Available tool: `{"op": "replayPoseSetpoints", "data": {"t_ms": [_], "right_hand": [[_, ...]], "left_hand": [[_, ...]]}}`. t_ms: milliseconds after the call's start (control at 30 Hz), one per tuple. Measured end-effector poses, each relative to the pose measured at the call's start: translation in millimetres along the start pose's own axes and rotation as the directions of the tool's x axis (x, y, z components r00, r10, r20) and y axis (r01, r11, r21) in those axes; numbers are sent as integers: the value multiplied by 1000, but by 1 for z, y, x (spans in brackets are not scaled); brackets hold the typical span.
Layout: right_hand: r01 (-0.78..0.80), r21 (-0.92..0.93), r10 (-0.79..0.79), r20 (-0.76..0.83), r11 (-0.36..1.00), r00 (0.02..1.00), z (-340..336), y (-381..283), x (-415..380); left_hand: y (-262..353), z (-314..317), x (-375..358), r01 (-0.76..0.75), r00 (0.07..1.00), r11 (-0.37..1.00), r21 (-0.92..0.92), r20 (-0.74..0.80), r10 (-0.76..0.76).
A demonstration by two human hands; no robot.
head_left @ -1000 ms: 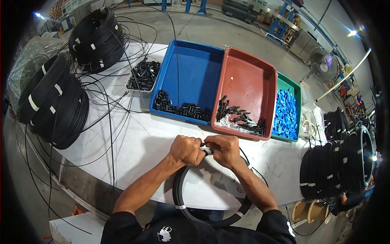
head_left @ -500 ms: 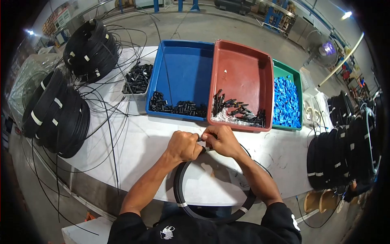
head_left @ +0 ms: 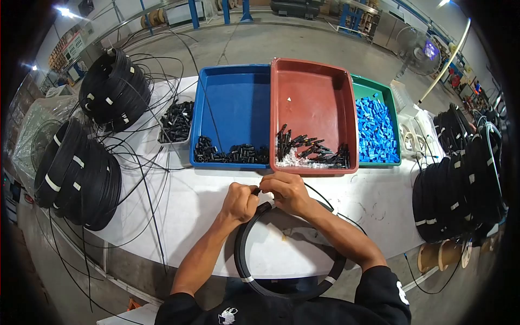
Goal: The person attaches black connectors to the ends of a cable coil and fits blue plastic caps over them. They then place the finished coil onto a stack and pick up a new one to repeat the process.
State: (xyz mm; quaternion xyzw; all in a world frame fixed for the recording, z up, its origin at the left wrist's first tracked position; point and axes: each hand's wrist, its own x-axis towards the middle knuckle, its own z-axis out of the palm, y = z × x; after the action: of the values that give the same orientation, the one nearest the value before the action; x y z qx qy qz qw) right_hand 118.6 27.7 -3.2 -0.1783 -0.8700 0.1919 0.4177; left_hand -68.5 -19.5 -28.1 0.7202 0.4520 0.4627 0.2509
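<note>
My left hand (head_left: 240,202) is closed around a small black connector (head_left: 256,191), and only a short piece of it shows between the hands. My right hand (head_left: 286,192) pinches the other end of that piece with thumb and fingertips. Just below both hands lies a coil of black cable (head_left: 241,252), bound with white tape. Its lower part hangs over the table's near edge against my body. A loose black cable (head_left: 319,196) runs out to the right behind my right forearm.
Beyond my hands stand a blue tray (head_left: 233,103) with black parts, a red tray (head_left: 314,97) with black connectors, and a green tray (head_left: 392,108) of blue pieces. Black cable coils (head_left: 81,179) are stacked left, more coils (head_left: 447,200) right. A small bin of black parts (head_left: 177,120) sits left.
The view has shifted a little. My left hand has moved slightly left of the coil's top, which now shows more. The small black piece stays between both hands.
</note>
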Motion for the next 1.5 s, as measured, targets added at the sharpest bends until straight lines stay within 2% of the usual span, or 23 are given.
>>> {"op": "replayPoseSetpoints", "data": {"t_ms": [67,100,133,167,233,267,300,400,467,567,633,700,767,833,900,933,1000,1133,1200,1233,1333,1400,1500], "right_hand": [[-100,37,98,53,994,994,1,-5,-4],[-199,93,195,54,976,979,2,-6,-4],[-297,150,291,61,943,955,2,-8,-4],[-297,150,291,61,943,955,0,-10,-4],[-542,186,499,233,820,835,-13,-17,7],[-587,203,531,270,784,803,-13,-15,7],[-583,198,527,271,788,805,-13,-13,6],[-349,229,335,102,909,937,-9,-8,3],[-276,180,267,70,944,961,-6,0,-2],[-154,102,153,16,983,988,1,7,-7],[-52,56,53,-19,997,998,2,3,-3],[-76,62,76,-5,995,997,1,0,-1],[-167,62,161,81,984,984,-1,2,0],[-213,125,200,109,969,974,-5,-1,3],[-471,115,438,230,875,869,-11,-8,9],[-469,115,435,230,876,870,-12,-9,10],[-621,136,570,286,772,770,-12,-10,11],[-531,183,485,243,827,840,-15,-4,6],[-366,220,355,92,904,930,-13,-4,2],[-372,223,361,90,901,928,-9,0,0],[-81,68,85,-62,994,994,2,9,-5],[-57,19,58,-23,998,998,-3,3,-5],[-68,-36,69,25,997,997,-6,-3,-6]], "left_hand": [[4,2,-4,-115,992,970,216,-18,121],[6,2,-4,-116,992,970,214,-19,123],[9,1,-5,-127,992,940,315,28,125],[11,1,-6,-143,990,899,413,75,123],[11,1,-6,-167,986,885,434,73,150],[11,2,-5,-187,982,873,451,71,174],[8,2,-3,-188,982,872,451,65,179],[-2,-4,4,-128,990,929,346,95,101],[-5,-7,6,-49,995,991,122,93,38],[-25,-2,-1,-23,997,1000,-2,77,24],[-8,-3,2,-50,998,995,81,52,46],[-1,0,0,-78,997,984,158,36,73],[-4,2,0,-165,986,916,367,40,162],[-3,5,-2,-205,977,886,417,38,208],[-2,6,-3,-213,976,849,483,70,205],[-1,7,-2,-213,976,848,485,68,206],[0,8,-1,-224,974,840,494,74,215],[2,5,7,-188,982,857,481,89,166],[1,0,11,-139,989,921,363,100,110],[-1,0,10,-137,989,922,362,107,105],[-4,1,8,-81,992,955,287,113,51],[3,4,2,-103,995,963,249,31,98],[12,3,-5,-112,993,955,276,63,98]]}}
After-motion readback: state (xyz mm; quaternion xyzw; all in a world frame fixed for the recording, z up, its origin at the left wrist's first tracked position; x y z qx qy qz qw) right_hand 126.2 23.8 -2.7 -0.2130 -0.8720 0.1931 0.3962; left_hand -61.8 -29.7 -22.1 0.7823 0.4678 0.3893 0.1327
